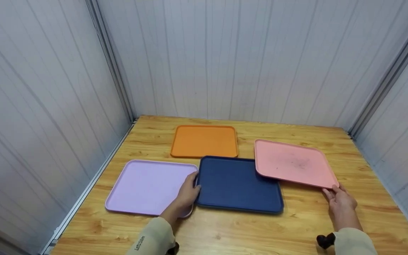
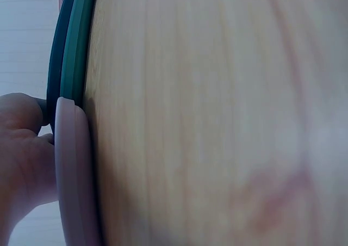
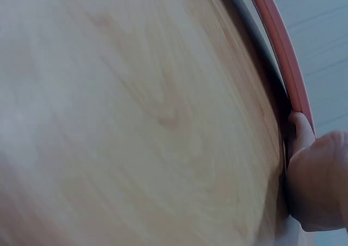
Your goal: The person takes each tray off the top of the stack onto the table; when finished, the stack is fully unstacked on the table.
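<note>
In the head view a pink tray (image 1: 292, 161) overlaps the far right corner of a navy tray (image 1: 239, 184). My right hand (image 1: 342, 203) pinches the pink tray's near right corner, and the right wrist view has the pink rim (image 3: 283, 50) raised off the table with my thumb (image 3: 302, 131) at it. My left hand (image 1: 188, 191) lies over the right edge of a lilac tray (image 1: 143, 186), its thumb and fingers at the navy tray's left edge, seeming to pinch it. In the left wrist view a green tray rim (image 2: 76, 50) shows under the navy one. Some fingertips are hidden.
An orange tray (image 1: 205, 141) lies behind the navy tray on the wood-grain table (image 1: 232, 230). Pale panel walls (image 1: 204, 60) stand at the back and both sides.
</note>
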A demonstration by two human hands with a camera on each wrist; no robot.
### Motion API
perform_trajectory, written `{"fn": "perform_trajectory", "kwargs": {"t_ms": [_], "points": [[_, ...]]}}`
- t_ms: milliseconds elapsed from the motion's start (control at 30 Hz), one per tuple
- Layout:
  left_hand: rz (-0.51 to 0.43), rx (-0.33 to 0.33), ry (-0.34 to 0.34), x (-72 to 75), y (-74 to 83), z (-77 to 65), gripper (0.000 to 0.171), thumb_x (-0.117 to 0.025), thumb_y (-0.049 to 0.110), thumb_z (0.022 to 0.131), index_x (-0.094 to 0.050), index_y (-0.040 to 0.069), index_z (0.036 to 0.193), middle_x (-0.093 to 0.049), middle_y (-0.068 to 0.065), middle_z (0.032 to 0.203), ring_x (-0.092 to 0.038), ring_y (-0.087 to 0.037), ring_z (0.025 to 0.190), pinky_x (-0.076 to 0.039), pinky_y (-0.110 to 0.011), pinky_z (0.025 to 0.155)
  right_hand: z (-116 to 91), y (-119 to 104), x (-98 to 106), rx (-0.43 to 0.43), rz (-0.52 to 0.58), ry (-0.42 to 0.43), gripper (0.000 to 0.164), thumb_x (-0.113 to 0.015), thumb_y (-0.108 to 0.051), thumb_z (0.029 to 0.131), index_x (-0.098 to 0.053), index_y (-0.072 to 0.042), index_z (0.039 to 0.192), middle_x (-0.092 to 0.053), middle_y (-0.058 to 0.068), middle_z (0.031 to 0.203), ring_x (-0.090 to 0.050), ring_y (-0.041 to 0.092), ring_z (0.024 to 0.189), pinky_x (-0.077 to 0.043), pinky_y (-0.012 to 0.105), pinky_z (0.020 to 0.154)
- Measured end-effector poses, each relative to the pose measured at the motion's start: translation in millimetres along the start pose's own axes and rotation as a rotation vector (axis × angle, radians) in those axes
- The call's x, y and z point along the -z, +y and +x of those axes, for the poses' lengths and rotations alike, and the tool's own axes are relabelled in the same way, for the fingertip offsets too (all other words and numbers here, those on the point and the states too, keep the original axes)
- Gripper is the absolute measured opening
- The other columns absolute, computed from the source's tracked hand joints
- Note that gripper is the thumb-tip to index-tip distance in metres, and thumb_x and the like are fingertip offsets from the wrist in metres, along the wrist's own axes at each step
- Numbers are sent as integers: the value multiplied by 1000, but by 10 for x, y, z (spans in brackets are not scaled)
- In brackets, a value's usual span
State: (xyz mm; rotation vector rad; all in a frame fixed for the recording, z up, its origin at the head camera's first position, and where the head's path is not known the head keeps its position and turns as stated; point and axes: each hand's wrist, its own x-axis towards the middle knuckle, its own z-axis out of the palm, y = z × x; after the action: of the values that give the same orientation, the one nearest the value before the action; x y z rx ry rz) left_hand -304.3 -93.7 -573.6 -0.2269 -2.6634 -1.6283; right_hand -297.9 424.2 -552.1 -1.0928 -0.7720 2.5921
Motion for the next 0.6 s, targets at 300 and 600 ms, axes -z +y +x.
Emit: {"fn": "perform_trajectory", "kwargs": {"t_ms": [300,600], "points": [[-15,19,-5,12,15,4,54,-51,-2,100,-36,-6,152,-35,-27,155,-27,-40,146,-21,-54,120,54,-80,-23,33,127,0,52,-62,7,94,-56,-23,135,-33,-7,158,-37,12,142,-41,35,104],[29,-2,5,-15,14,26,54,-54,-2,99,-38,-7,150,-38,-28,153,-31,-41,145,-23,-54,119,79,-130,-45,37,161,27,68,-54,11,96,-46,-29,150,-27,-9,161,-31,22,146,-37,45,106]]}}
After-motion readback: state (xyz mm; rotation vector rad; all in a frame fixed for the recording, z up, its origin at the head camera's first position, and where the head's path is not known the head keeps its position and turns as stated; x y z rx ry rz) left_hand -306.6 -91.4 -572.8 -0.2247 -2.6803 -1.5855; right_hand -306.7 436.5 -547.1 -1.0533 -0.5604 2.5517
